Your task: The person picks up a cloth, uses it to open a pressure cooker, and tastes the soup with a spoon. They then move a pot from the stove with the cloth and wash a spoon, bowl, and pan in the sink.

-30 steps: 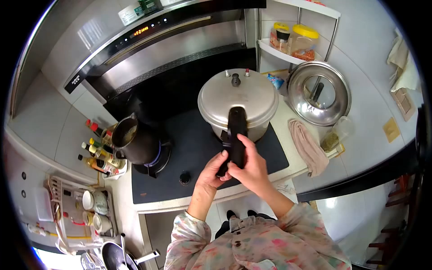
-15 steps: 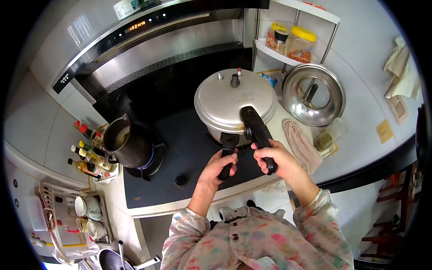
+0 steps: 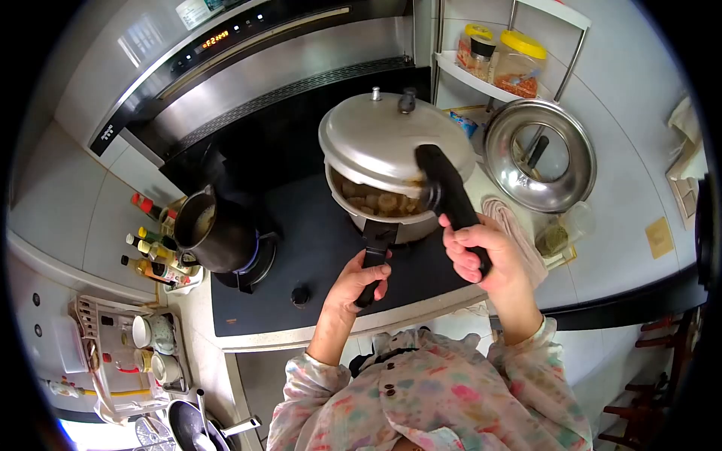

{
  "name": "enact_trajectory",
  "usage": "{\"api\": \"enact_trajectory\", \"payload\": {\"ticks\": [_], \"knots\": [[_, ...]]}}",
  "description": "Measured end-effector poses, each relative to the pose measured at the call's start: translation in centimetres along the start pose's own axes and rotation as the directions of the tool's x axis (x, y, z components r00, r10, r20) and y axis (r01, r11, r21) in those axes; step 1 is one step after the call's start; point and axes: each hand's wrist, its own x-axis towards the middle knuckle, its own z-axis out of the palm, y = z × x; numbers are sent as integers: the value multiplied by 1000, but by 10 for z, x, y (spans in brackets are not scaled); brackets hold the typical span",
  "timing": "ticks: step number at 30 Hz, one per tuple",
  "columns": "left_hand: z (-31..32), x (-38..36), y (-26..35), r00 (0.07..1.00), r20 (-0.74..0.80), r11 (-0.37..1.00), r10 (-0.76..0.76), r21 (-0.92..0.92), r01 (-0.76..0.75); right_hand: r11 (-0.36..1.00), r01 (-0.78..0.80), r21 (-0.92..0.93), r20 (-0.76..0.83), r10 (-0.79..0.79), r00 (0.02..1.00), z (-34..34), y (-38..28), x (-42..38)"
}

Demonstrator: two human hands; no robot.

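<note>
Seen from above, a person's bare left hand [image 3: 362, 280] grips the black plastic handle [image 3: 374, 259] of a round silver metal pot [image 3: 421, 222] on a flat black cooktop [image 3: 301, 225]. The right hand [image 3: 483, 252] holds the thick black handle [image 3: 451, 188] of the domed silver metal lid [image 3: 391, 139], raised and tilted over the pot, with pale brown chunks of food [image 3: 380, 201] visible through the gap at the near side. To the left, a tall dark pot [image 3: 228, 239] stands over a blue flame [image 3: 252, 255]. Right of the cooktop lies a folded pinkish-beige cloth [image 3: 519, 240].
</note>
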Motion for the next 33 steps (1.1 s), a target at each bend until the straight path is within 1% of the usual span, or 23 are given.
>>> {"api": "enact_trajectory", "payload": {"ticks": [2, 6, 9, 10, 13, 16, 19, 20, 23, 26, 31, 33], "knots": [[0, -1, -2, 1000, -2, 1000, 10, -6, -10, 999, 20, 33, -30, -19, 999, -10, -8, -3], [-2, 1, -2, 1000, 8, 1000, 23, 3, -23, 984, 172, -51, -76, -176, 981, -27, -17, -5], [-3, -2, -3, 1000, 2, 999, 13, 31, -13, 980, 194, -41, -145, -198, 970, -37, -27, -9], [-4, -2, -3, 1000, -2, 999, 12, 46, -11, 975, 218, -51, -113, -223, 968, -44, -29, -10], [-3, -5, -5, 999, -38, 999, 9, 41, -8, 962, 270, -42, -146, -273, 951, -56, -34, -17], [-10, -5, -9, 1000, 11, 999, 22, 25, -23, 948, 310, -70, -152, -317, 936, -61, -36, -22], [-14, -9, -14, 999, -3, 999, 32, 31, -32, 938, 337, -82, -181, -346, 921, -63, -35, -29], [-16, -10, -16, 1000, 2, 999, 28, 17, -28, 939, 339, -59, -172, -344, 923, -62, -35, -30], [-22, -10, -22, 1000, 12, 1000, 18, -17, -18, 935, 348, -66, -185, -354, 917, -60, -34, -33], [-25, -10, -25, 1000, 13, 999, 17, -31, -17, 934, 352, -62, -164, -357, 919, -57, -32, -34], [-20, -12, -24, 1000, 16, 996, 26, -81, -25, 951, 307, -29, -133, -308, 942, -50, -29, -34], [-17, -9, -19, 998, 56, 996, 35, -78, -31, 955, 295, -15, -116, -295, 949, -47, -27, -33]]}}
